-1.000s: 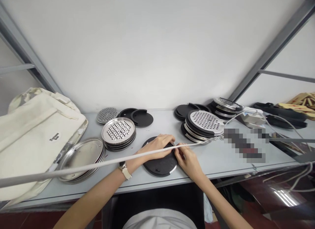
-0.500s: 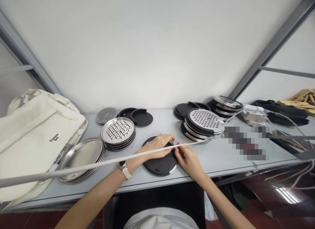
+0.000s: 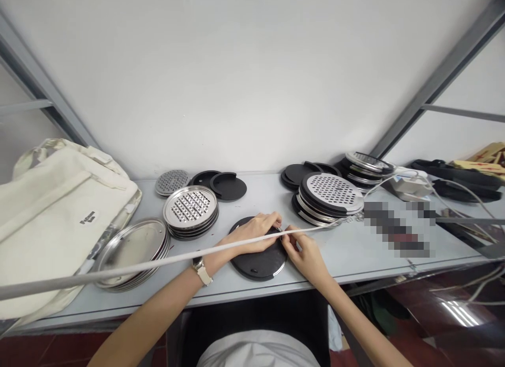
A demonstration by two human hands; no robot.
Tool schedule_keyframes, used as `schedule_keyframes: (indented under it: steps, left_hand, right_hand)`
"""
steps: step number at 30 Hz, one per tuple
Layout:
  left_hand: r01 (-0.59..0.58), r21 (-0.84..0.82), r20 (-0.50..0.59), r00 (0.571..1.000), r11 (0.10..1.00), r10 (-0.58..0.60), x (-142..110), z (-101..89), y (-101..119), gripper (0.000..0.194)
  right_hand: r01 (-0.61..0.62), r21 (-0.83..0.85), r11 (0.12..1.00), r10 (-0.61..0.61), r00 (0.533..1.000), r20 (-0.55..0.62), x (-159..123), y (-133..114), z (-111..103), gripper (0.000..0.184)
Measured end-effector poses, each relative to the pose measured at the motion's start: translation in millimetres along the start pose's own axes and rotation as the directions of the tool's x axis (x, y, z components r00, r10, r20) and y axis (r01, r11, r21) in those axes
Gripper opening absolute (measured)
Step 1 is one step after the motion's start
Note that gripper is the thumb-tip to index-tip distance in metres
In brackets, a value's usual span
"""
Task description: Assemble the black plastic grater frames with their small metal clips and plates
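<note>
A round black disc point(image 3: 258, 263) with a shiny metal edge at its lower right lies on the table near the front edge. My left hand point(image 3: 255, 233), with a watch on the wrist, rests across its top, fingers bent and pressed together at the upper right rim. At that same rim my right hand point(image 3: 305, 252) is closed in a pinch. A small shiny bit shows between the two hands, too small to name. A white cord point(image 3: 165, 263) crosses the view in front of my left hand and partly covers the fingers.
Stacked grater discs point(image 3: 191, 206) and plain metal discs point(image 3: 130, 251) stand left, black covers point(image 3: 229, 187) behind. Stacked perforated discs point(image 3: 333, 192) stand right, beside a blurred-out patch point(image 3: 396, 233). A cream bag point(image 3: 59, 214) lies far left; a white box point(image 3: 406, 185) sits right.
The view has shifted slightly. Both hands stay at the disc's upper right rim, with only a slight change in the fingers; a small shiny bit shows more clearly between them.
</note>
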State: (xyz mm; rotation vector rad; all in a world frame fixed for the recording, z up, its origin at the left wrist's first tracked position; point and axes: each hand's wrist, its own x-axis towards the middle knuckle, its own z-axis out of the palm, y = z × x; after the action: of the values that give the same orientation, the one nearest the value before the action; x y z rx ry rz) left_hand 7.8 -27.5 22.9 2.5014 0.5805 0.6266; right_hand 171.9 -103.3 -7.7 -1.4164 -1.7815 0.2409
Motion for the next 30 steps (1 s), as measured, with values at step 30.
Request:
schedule_keyframes:
  steps: [30]
  left_hand:
    - [-0.112,0.149,0.048,0.993,0.983,0.106,-3.7,-16.8,-3.4,0.024]
  right_hand:
    - [0.058,-0.103,0.993,-0.045,0.991,0.123,7.7,8.7,-14.1,0.019]
